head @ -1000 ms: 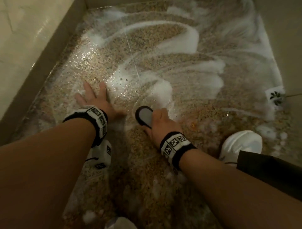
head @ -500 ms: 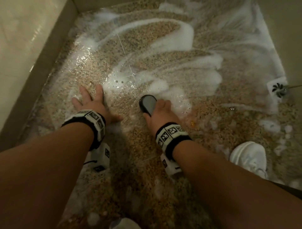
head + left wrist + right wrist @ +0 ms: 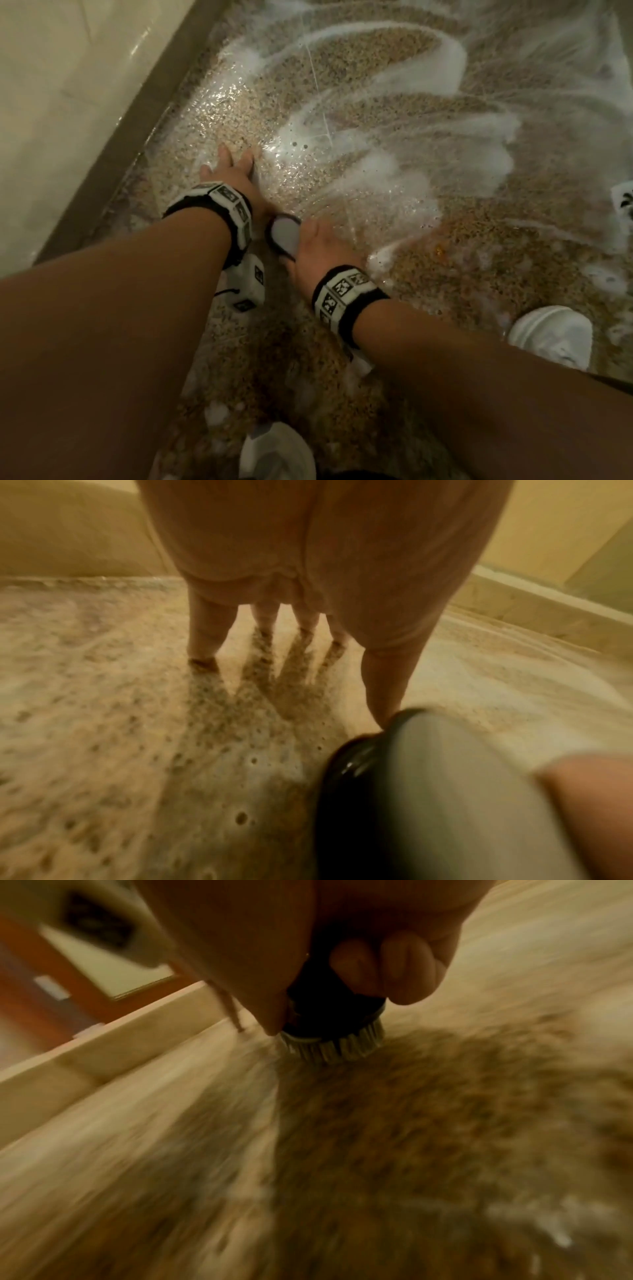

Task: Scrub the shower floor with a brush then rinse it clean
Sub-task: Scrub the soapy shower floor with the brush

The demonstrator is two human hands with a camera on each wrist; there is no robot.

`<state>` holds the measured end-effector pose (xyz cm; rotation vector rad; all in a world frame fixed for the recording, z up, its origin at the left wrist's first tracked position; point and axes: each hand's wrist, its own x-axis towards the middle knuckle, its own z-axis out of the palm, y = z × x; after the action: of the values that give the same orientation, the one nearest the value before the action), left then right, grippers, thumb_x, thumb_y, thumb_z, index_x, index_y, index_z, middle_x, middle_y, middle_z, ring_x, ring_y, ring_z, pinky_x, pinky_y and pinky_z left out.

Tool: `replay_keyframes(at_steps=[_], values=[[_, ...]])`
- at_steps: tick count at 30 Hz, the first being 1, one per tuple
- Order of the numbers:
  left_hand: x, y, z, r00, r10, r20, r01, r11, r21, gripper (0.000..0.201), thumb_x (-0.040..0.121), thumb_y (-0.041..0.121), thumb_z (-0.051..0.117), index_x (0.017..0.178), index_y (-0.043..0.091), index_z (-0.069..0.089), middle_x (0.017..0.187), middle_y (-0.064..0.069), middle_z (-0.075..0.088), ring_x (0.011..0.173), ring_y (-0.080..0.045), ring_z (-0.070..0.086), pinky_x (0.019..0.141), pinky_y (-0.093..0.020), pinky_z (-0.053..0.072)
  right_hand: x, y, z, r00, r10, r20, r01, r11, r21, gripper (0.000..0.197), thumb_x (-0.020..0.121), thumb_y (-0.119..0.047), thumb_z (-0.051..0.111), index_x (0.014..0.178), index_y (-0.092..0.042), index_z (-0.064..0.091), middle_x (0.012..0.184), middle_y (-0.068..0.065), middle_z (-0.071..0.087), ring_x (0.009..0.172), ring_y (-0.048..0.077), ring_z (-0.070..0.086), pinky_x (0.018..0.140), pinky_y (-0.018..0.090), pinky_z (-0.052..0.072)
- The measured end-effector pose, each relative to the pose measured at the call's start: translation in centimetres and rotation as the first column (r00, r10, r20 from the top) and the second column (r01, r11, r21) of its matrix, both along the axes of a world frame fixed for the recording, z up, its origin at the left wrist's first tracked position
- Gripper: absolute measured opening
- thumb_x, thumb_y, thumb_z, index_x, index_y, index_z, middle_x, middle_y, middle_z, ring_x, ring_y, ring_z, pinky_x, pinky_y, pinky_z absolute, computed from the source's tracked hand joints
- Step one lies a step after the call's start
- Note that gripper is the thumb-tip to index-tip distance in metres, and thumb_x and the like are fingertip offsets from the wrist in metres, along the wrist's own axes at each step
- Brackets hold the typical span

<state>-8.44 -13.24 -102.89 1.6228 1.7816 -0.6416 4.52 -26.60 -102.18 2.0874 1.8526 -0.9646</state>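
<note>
The speckled shower floor (image 3: 404,274) is wet, with white foam streaks (image 3: 428,72) swept across it. My right hand (image 3: 318,250) grips a black brush with a grey top (image 3: 283,236), its pale bristles (image 3: 334,1049) pressed onto the floor. My left hand (image 3: 233,171) lies flat with fingers spread on the wet floor, just left of the brush. In the left wrist view the brush (image 3: 428,791) sits beside my left thumb (image 3: 387,680).
A raised stone curb (image 3: 113,147) and a pale wall (image 3: 44,85) run along the left. A white drain cover (image 3: 625,202) sits at the right edge. White slippers stand at the right (image 3: 555,334) and bottom centre (image 3: 277,452).
My right hand has dragged the brush leftward and nearer, until it sits beside my left wrist. The foam in front is smeared thinner. My left hand stays planted.
</note>
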Motion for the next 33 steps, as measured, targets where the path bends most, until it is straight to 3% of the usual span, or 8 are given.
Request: replay_keyframes(at_steps=[3, 6, 10, 16, 19, 25, 29, 33], values=[[-1.5, 0.5, -0.1, 1.0, -0.014, 0.027, 0.011, 0.997, 0.081, 0.101, 0.082, 0.05, 0.076, 0.161, 0.031, 0.014, 0.169, 0.001, 0.004, 0.149, -0.039, 0.027, 0.117, -0.051, 0.035, -2.4, -3.0, -0.5, 0.979, 0.201, -0.025, -0.202, 0.979, -0.024, 0.032, 0.101, -0.028, 0.053, 0.124, -0.011, 0.038, 0.122, 0.011, 0.044, 0.078, 0.031, 0.062, 0.068, 0.045, 0.058], [-2.7, 0.2, -0.4, 0.999, 0.031, 0.013, -0.033, 0.993, 0.117, 0.097, 0.081, 0.055, 0.075, 0.158, 0.033, 0.02, 0.168, 0.002, 0.007, 0.148, -0.042, 0.028, 0.117, -0.055, 0.034, 0.1, -2.7, -0.3, 0.983, 0.181, -0.033, -0.183, 0.981, -0.056, 0.047, 0.099, -0.041, 0.058, 0.129, -0.012, 0.037, 0.125, 0.008, 0.04, 0.078, 0.027, 0.058, 0.065, 0.039, 0.052], [-3.2, -0.5, -0.1, 0.998, 0.058, -0.022, -0.056, 0.995, 0.079, 0.106, 0.081, 0.069, 0.069, 0.16, 0.041, 0.004, 0.169, 0.004, -0.012, 0.154, -0.043, 0.003, 0.121, -0.061, 0.019, 7.1, 0.2, 0.3, 0.986, -0.12, 0.112, 0.124, 0.992, -0.031, 0.06, 0.098, -0.053, 0.056, 0.136, -0.01, 0.034, 0.137, 0.013, 0.037, 0.098, 0.036, 0.063, 0.073, 0.04, 0.05], [-1.7, 0.3, -0.8, 0.999, 0.009, 0.037, -0.014, 0.992, 0.126, 0.106, 0.076, 0.073, 0.07, 0.159, 0.041, 0.012, 0.168, 0.008, 0.0, 0.152, -0.044, 0.011, 0.119, -0.062, 0.025, 12.6, 3.3, 0.3, 0.855, -0.484, 0.188, 0.481, 0.874, 0.064, 0.061, 0.097, -0.051, 0.059, 0.134, -0.007, 0.037, 0.136, 0.016, 0.04, 0.104, 0.039, 0.061, 0.076, 0.045, 0.05], [0.7, 0.8, -0.9, 0.997, -0.014, 0.07, 0.004, 0.991, 0.134, 0.106, 0.077, 0.073, 0.069, 0.159, 0.039, 0.012, 0.168, 0.008, 0.004, 0.151, -0.047, 0.014, 0.118, -0.062, 0.027, 9.0, 0.8, 0.7, 0.958, -0.241, 0.159, 0.247, 0.969, -0.02, 0.06, 0.1, -0.051, 0.052, 0.138, -0.009, 0.032, 0.137, 0.013, 0.035, 0.094, 0.034, 0.061, 0.068, 0.036, 0.039], [6.1, 0.9, -0.9, 0.982, -0.182, 0.044, 0.171, 0.969, 0.178, 0.104, 0.082, 0.073, 0.063, 0.161, 0.033, 0.008, 0.169, -0.004, 0.001, 0.153, -0.041, 0.014, 0.123, -0.056, 0.02, 7.9, -5.9, 1.1, 0.994, 0.104, 0.03, -0.1, 0.989, -0.109, 0.056, 0.101, -0.049, 0.052, 0.139, -0.013, 0.031, 0.137, 0.011, 0.037, 0.093, 0.031, 0.062, 0.071, 0.04, 0.053], [8.9, 1.1, -0.4, 0.958, -0.288, -0.004, 0.284, 0.941, 0.182, 0.099, 0.088, 0.069, 0.059, 0.162, 0.029, 0.006, 0.17, -0.009, -0.002, 0.154, -0.037, 0.012, 0.125, -0.054, 0.013, 15.7, -3.8, -0.1, 0.952, -0.245, 0.184, 0.26, 0.964, -0.063, 0.064, 0.097, -0.058, 0.054, 0.139, -0.013, 0.035, 0.14, 0.015, 0.037, 0.103, 0.037, 0.062, 0.083, 0.045, 0.056], [10.3, 0.9, -1.1, 0.966, -0.255, 0.029, 0.246, 0.952, 0.18, 0.099, 0.084, 0.07, 0.064, 0.16, 0.034, 0.011, 0.17, 0.0, -0.001, 0.151, -0.048, 0.011, 0.122, -0.058, 0.022, 25.2, -0.3, -1.7, 0.718, -0.64, 0.272, 0.663, 0.749, 0.012, 0.082, 0.097, -0.059, 0.055, 0.153, -0.006, 0.024, 0.153, 0.019, 0.034, 0.123, 0.042, 0.054, 0.095, 0.049, 0.053]])
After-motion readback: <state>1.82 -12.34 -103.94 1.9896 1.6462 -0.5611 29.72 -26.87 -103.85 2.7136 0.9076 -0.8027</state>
